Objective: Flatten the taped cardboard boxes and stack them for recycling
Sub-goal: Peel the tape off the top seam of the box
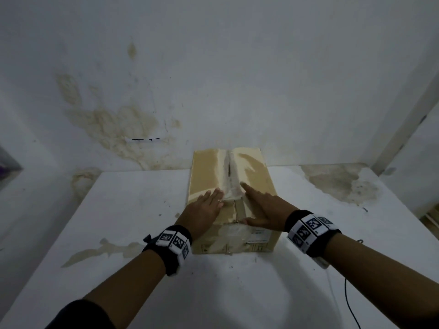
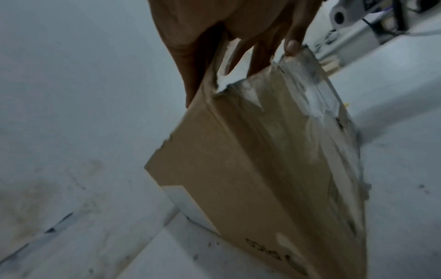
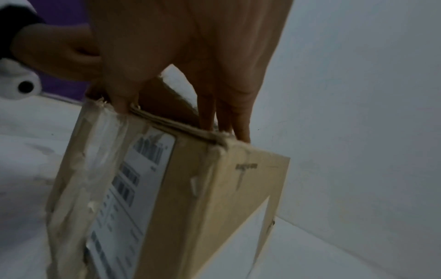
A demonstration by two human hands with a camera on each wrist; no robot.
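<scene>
Both hands flat on box (image 1: 228, 186); far end, tape (image 1: 229, 176) state unclear.

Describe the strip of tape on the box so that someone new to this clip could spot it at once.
On the stained white table against the wall stands one brown cardboard box. Both hands lie flat on its top, left hand and right hand. The clear tape runs along the centre seam between them, glossy, wrinkled and paler than the cardboard.

A white table (image 1: 133, 224) blotched with tan stains; behind it a white wall (image 1: 213, 67) with yellowish-brown damp patches; a purple surface (image 3: 62, 83) at far left; dim, cool light.
</scene>
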